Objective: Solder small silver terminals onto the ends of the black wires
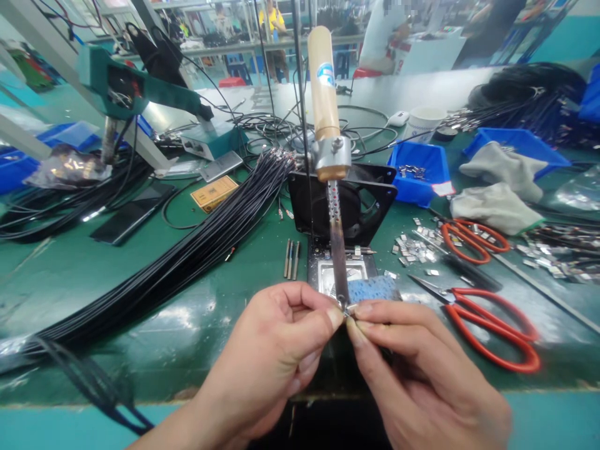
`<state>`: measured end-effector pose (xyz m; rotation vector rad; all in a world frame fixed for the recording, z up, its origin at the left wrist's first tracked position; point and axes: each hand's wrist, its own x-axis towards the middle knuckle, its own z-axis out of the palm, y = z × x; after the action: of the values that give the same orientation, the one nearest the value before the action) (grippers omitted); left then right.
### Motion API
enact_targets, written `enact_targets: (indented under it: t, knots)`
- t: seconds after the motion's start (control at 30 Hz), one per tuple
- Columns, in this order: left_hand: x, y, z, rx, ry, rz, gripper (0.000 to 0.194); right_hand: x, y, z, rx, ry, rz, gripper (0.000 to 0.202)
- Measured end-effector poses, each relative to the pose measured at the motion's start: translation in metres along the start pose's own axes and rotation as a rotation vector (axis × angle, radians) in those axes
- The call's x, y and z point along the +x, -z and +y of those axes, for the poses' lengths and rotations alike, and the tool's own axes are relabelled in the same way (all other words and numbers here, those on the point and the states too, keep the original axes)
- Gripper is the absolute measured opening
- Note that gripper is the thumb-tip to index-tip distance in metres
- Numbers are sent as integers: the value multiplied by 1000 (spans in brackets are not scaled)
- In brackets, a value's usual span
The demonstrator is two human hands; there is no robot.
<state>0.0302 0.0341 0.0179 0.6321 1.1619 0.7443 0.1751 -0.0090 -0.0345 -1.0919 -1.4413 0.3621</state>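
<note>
Our left hand [281, 340] and right hand [417, 362], each grip pinched at a tiny metal piece [347, 310], meet at the soldering iron [336, 225], which covers part of the black fan [309, 206], with the blue sponge [375, 289] partly hidden, between the black cable bundle [187, 256] and red-handled scissors [492, 326] on our green surface [253, 269].

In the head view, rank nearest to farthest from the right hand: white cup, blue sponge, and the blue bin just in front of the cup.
1. Blue sponge, just beyond the right hand.
2. Blue bin, farther back.
3. White cup, behind the bin.
</note>
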Motion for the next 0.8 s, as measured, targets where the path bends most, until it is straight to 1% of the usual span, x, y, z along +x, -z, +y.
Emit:
enact_targets:
  t: [0.8]
  knots:
    - [0, 2, 0, 0, 7, -18, 24, 3, -2, -2, 26, -30, 8, 21]
